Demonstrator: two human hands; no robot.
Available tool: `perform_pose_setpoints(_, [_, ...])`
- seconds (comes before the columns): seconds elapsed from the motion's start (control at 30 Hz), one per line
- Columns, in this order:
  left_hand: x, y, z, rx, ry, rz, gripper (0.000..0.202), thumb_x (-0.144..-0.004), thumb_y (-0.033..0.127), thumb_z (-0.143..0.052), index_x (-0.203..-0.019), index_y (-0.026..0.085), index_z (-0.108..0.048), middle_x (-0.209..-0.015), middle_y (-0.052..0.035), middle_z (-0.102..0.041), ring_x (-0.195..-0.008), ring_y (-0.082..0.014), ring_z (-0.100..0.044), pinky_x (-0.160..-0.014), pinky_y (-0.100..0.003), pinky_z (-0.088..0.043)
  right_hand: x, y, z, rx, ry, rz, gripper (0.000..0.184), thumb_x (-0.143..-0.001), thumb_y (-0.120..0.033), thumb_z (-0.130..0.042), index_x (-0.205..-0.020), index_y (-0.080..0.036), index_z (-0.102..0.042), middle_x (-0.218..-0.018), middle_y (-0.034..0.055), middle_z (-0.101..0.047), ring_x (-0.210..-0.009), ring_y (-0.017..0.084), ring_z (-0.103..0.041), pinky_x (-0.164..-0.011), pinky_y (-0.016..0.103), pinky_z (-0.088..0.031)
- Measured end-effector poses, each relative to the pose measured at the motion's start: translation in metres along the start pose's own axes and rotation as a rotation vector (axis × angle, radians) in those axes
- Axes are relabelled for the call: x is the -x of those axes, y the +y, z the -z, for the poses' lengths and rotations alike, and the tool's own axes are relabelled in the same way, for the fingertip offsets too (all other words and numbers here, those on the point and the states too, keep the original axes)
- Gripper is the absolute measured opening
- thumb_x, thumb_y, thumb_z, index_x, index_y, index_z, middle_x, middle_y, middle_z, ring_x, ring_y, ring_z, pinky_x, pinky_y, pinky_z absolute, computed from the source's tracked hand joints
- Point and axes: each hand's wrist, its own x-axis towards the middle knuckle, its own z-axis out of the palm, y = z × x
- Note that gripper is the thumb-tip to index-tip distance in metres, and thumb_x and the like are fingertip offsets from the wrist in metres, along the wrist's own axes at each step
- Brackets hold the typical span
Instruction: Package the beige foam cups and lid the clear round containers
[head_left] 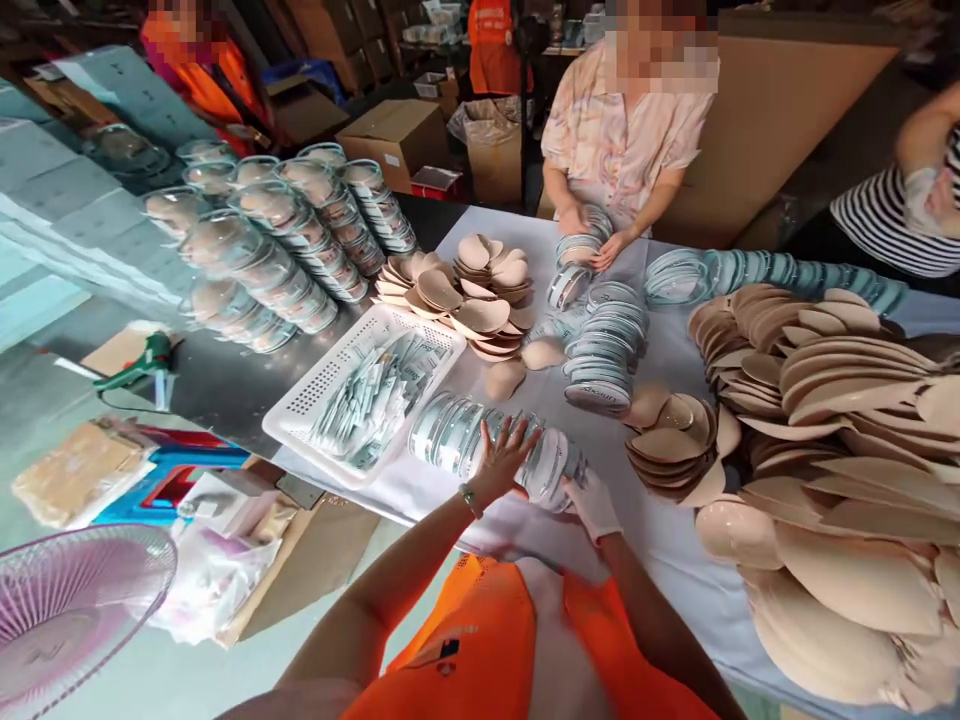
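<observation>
A row of round clear packages with pale labels (pixel 445 434) lies on its side on the white-covered table in front of me. My left hand (pixel 504 456), bare with a bracelet at the wrist, rests across the row with its fingers spread. At the row's right end, my right hand (pixel 592 500), in a white glove, is closed at the edge of the end package (pixel 549 468); its fingertips are partly hidden. Beside the row's left end stands a white perforated basket (pixel 289 408) holding many printed cards (pixel 375 400).
Beige bra cups (pixel 480 315) are piled mid-table, with larger stacks (pixel 847 400) on the right. Filled clear containers (pixel 300 220) stand stacked at left. Across the table, a person's hands (pixel 600 245) touch more packages (pixel 607 340). A pink fan (pixel 82 610) stands at lower left.
</observation>
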Motion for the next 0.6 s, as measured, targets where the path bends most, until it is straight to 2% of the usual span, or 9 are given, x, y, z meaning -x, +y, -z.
perform_pose_setpoints(0.07, [0.003, 0.002, 0.003, 0.037, 0.069, -0.039, 0.121, -0.075, 0.074, -0.079, -0.169, 0.023, -0.023, -0.175, -0.0216, -0.021, -0.161, -0.0515, -0.011, -0.116, -0.089, -0.004, 0.003, 0.002, 0.015, -0.057, 0.038, -0.072, 0.047, -0.079, -0.053, -0.059, -0.111, -0.019, -0.064, -0.113, 0.0122, -0.073, -0.099, 0.024, -0.071, -0.073, 0.033, -0.063])
perform_pose_setpoints(0.13, [0.006, 0.002, 0.010, 0.112, 0.162, -0.046, 0.101, -0.087, 0.072, -0.067, -0.167, 0.021, -0.031, -0.175, -0.0211, -0.024, -0.163, -0.0472, -0.012, -0.119, -0.084, -0.007, 0.006, 0.000, 0.030, -0.030, 0.105, -0.107, 0.037, -0.080, -0.049, -0.056, -0.101, -0.019, -0.062, -0.101, 0.0105, -0.072, -0.086, 0.020, -0.070, -0.069, 0.030, -0.061])
perform_pose_setpoints(0.23, [0.008, -0.017, 0.028, 0.203, 0.254, 0.039, 0.082, -0.097, 0.065, -0.056, -0.165, 0.025, -0.036, -0.175, -0.0166, -0.025, -0.164, -0.0430, -0.013, -0.123, -0.080, -0.011, 0.008, -0.011, 0.033, 0.092, 0.157, -0.122, 0.026, -0.084, -0.044, -0.053, -0.086, -0.019, -0.059, -0.071, 0.0029, -0.061, -0.062, 0.014, -0.059, -0.057, 0.026, -0.051])
perform_pose_setpoints(0.27, [0.007, -0.030, 0.034, 0.215, 0.247, 0.070, 0.084, -0.096, 0.066, -0.058, -0.166, 0.027, -0.034, -0.176, -0.0150, -0.023, -0.164, -0.0443, -0.011, -0.121, -0.082, -0.011, 0.007, -0.016, 0.028, 0.152, 0.162, -0.108, 0.024, -0.086, -0.043, -0.054, -0.081, -0.019, -0.058, -0.066, 0.0012, -0.057, -0.059, 0.014, -0.055, -0.055, 0.025, -0.047])
perform_pose_setpoints(0.33, [0.003, -0.056, 0.042, 0.198, 0.159, 0.064, 0.101, -0.087, 0.070, -0.068, -0.169, 0.030, -0.025, -0.177, -0.0132, -0.017, -0.163, -0.0488, -0.006, -0.118, -0.086, -0.009, 0.002, -0.029, 0.014, 0.286, 0.165, -0.065, 0.025, -0.085, -0.041, -0.059, -0.074, -0.019, -0.057, -0.064, 0.0011, -0.055, -0.062, 0.015, -0.055, -0.059, 0.026, -0.045])
perform_pose_setpoints(0.4, [-0.002, -0.074, 0.045, 0.133, 0.035, -0.071, 0.120, -0.074, 0.075, -0.078, -0.170, 0.032, -0.019, -0.178, -0.0128, -0.011, -0.162, -0.0512, -0.004, -0.117, -0.087, -0.008, -0.006, -0.044, 0.003, 0.417, 0.156, -0.029, 0.026, -0.079, -0.039, -0.071, -0.071, -0.017, -0.060, -0.069, 0.0045, -0.060, -0.073, 0.020, -0.061, -0.068, 0.029, -0.046])
perform_pose_setpoints(0.47, [-0.008, -0.076, 0.040, 0.069, -0.028, -0.246, 0.129, -0.068, 0.079, -0.080, -0.170, 0.029, -0.019, -0.178, -0.0141, -0.008, -0.162, -0.0505, -0.002, -0.119, -0.084, -0.004, -0.014, -0.059, 0.000, 0.518, 0.151, -0.005, 0.026, -0.077, -0.039, -0.077, -0.082, -0.016, -0.068, -0.083, 0.0096, -0.069, -0.088, 0.026, -0.065, -0.078, 0.034, -0.049])
perform_pose_setpoints(0.5, [-0.010, -0.070, 0.036, 0.055, -0.025, -0.309, 0.130, -0.068, 0.081, -0.078, -0.170, 0.027, -0.018, -0.178, -0.0152, -0.008, -0.163, -0.0497, -0.001, -0.120, -0.083, -0.002, -0.017, -0.066, 0.002, 0.550, 0.156, 0.013, 0.028, -0.080, -0.039, -0.076, -0.094, -0.015, -0.071, -0.096, 0.0123, -0.072, -0.097, 0.028, -0.066, -0.083, 0.035, -0.050])
perform_pose_setpoints(0.6, [-0.015, -0.038, 0.023, 0.081, 0.045, -0.366, 0.133, -0.071, 0.085, -0.071, -0.171, 0.020, -0.012, -0.177, -0.0187, -0.007, -0.163, -0.0481, -0.001, -0.120, -0.082, -0.002, -0.028, -0.087, 0.013, 0.607, 0.175, 0.094, 0.038, -0.098, -0.035, -0.061, -0.132, -0.019, -0.065, -0.133, 0.0126, -0.066, -0.114, 0.023, -0.065, -0.094, 0.036, -0.054])
